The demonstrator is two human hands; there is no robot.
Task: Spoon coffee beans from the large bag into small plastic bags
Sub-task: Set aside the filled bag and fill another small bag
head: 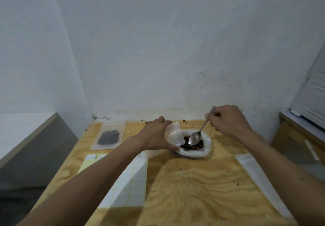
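A person's right hand [226, 122] pinches the handle of a metal spoon [195, 138], its bowl dipped toward the coffee beans [192, 146] in the large bag [202, 152], which sits open at the far middle of the wooden desk [193, 187]. The left hand [156, 136] holds a small plastic bag [175, 135] at the large bag's left rim, apparently so each spoonful travels little and spills less. A filled small bag [108, 136] lies flat at far left, near lined paper sheets [130, 181].
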